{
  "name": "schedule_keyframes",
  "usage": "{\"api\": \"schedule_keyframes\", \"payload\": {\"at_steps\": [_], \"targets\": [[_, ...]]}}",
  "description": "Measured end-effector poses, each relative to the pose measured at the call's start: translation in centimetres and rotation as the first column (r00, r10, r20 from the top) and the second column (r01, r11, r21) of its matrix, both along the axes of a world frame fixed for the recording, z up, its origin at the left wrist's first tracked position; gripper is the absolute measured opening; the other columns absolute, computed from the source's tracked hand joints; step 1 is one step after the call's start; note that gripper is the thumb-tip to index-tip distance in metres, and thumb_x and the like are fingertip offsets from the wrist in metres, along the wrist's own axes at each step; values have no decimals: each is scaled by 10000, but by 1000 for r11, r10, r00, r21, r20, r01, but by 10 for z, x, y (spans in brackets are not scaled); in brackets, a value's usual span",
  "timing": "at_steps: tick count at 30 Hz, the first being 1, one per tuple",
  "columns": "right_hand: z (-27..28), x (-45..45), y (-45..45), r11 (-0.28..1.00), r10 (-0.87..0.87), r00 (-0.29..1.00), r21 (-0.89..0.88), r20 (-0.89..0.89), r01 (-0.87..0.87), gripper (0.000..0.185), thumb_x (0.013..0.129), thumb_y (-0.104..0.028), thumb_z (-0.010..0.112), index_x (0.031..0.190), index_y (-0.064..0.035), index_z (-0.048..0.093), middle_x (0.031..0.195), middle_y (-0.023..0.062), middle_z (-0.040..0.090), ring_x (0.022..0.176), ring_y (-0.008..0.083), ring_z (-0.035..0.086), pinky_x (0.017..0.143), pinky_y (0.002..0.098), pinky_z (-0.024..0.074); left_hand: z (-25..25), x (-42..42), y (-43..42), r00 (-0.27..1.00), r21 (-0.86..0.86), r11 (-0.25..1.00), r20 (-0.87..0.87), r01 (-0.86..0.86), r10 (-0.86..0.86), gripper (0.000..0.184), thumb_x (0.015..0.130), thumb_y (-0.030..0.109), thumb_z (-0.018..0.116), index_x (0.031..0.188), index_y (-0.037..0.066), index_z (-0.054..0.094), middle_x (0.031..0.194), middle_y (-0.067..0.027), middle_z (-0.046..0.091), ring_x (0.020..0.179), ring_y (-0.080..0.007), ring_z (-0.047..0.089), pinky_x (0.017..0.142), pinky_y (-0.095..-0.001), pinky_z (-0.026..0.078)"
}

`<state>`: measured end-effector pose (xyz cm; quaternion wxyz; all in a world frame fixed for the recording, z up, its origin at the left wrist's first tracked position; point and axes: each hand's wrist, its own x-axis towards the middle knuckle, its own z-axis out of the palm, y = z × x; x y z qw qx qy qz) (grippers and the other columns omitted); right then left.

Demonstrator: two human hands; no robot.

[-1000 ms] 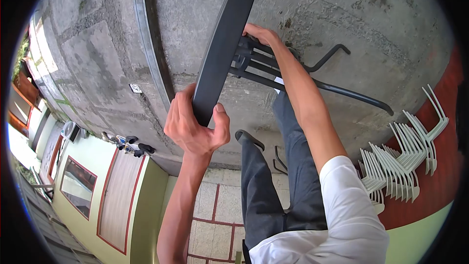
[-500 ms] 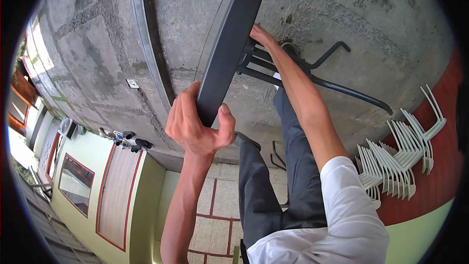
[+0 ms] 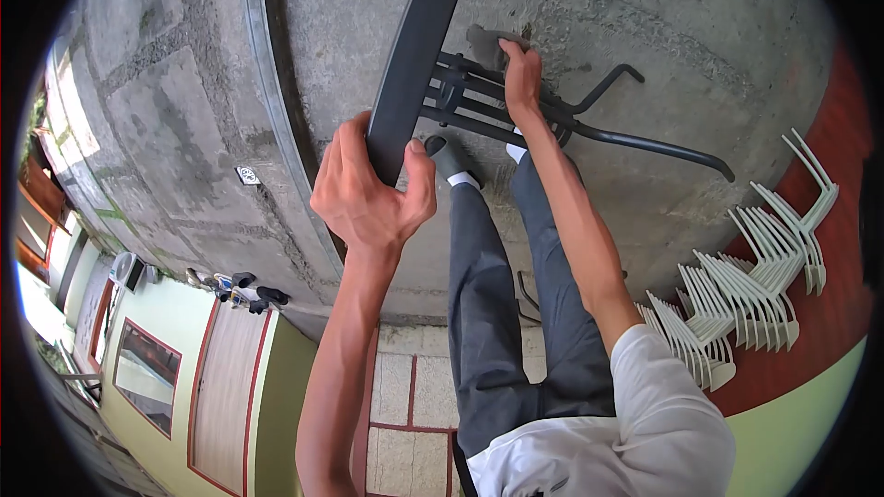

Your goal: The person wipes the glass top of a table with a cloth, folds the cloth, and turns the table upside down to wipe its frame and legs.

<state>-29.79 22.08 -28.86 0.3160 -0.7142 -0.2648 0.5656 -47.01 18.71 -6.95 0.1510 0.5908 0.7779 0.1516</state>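
A long dark grey panel (image 3: 419,64) stands on edge, its upper end cut off by the view. Black metal tube legs (image 3: 474,97) reach out from its right side, so it looks like a folding table or bench; I cannot tell which. My left hand (image 3: 368,193) grips the panel's near end, thumb on the right face and fingers on the left. Over the tubes, my right hand (image 3: 522,74) has its fingers closed on a grey cloth (image 3: 485,44), partly hidden by the fingers. One bent leg (image 3: 663,149) sticks out to the right.
Rough concrete floor (image 3: 350,46) lies around, with a metal-edged channel (image 3: 262,64) on the left. White metal racks or chair frames (image 3: 746,299) stand at right on a red surface (image 3: 769,364). My shoe (image 3: 451,158) is beside the legs. Several shoes (image 3: 244,290) lie near a door (image 3: 226,387).
My right hand has come out from behind the panel to above the tube legs, and the grey cloth now shows. The panel and my left hand appear slightly further left and up.
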Motion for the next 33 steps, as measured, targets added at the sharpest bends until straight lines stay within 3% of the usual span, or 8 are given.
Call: {"api": "schedule_keyframes", "payload": {"at_steps": [4,8,19,22,26,28,30,33], "targets": [[51,-1,-120,884,-353,935,-335,-25,325,391,936,-240,574,1255,-20,621,1222,133,634,1118,262,607,943,400,461,6,7,4,999,-84,995,21,-46,48,339,802,251,696,1036,17,623,793,-181,652,683,-395,642,639,-445,506],[47,-35,-178,552,-826,375,-744,-422,378,368,957,-217,521,1269,-36,594,1272,106,641,1224,261,578,1088,452,406,8,12,11,998,-121,991,-4,-57,57,335,828,282,678,1014,11,613,784,-202,647,703,-420,640,651,-471,496],[-32,-119,-133,-61,-910,-352,-768,-220,638,313,1008,-184,435,1158,-5,644,1159,138,693,1020,303,680,991,482,546,9,10,7,998,-155,988,-65,-6,-4,407,882,404,608,917,0,565,814,-226,659,779,-454,642,709,-519,477],[-16,-113,-146,-8,-904,-329,-758,-273,652,321,1004,-182,438,1179,-2,638,1181,138,688,1073,316,670,1026,491,527,6,9,12,997,-90,996,-73,16,-23,382,859,383,636,853,14,533,799,-195,649,744,-427,651,659,-499,493],[47,-87,-184,518,-832,242,-544,-499,660,363,999,-190,441,1252,7,610,1269,140,657,1191,304,620,1065,502,444,8,10,14,998,-88,996,-67,10,-15,385,857,387,629,833,16,529,794,-188,644,758,-421,657,659,-502,502],[111,-60,-160,660,-726,659,-465,-195,590,381,948,-170,539,1262,27,629,1222,140,687,1141,272,662,991,445,492,10,8,8,998,-89,996,-56,5,-11,382,851,383,631,829,16,529,788,-185,641,755,-415,658,652,-501,504],[88,-43,-150,976,-217,967,-52,-134,211,341,915,-183,591,1199,-14,674,1152,152,715,1090,310,677,901,387,505,12,10,10,999,-94,995,-29,-19,16,382,838,388,636,847,18,545,810,-186,656,767,-411,662,665,-498,512],[110,-58,-84,830,396,857,271,328,-488,283,867,-170,613,1097,-37,712,1090,209,715,1040,374,680,873,386,523,11,8,8,998,-73,996,28,-56,58,394,836,403,639,867,16,571,838,-183,675,779,-412,665,676,-491,514]]}}
